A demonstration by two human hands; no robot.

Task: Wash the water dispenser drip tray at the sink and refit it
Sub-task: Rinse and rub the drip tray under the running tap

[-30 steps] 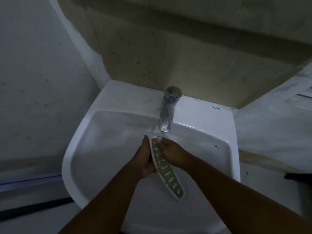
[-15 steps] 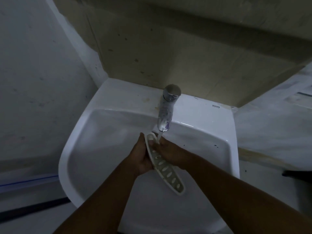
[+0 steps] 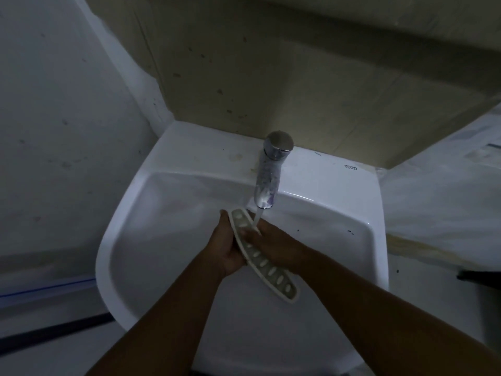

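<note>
The drip tray (image 3: 273, 272) is a long, narrow, pale slotted grid, held tilted over the white sink (image 3: 151, 213). My left hand (image 3: 226, 245) grips its left edge near the upper end. My right hand (image 3: 273, 245) lies on the grid's face from the right, its fingers on the slots. A thin stream of water runs from the chrome tap (image 3: 268, 175) onto the tray's upper end, where the fingers are. The tray's lower end juts out below both hands over the basin.
The sink is fixed to a beige tiled wall (image 3: 271, 77). A grey wall stands at the left, a pale ledge at the right. A dark object (image 3: 479, 275) shows at the right edge. The room is dim.
The tray and both hands have shifted slightly up and left under the tap. Water now runs onto the tray's upper end; one second ago no stream showed.
</note>
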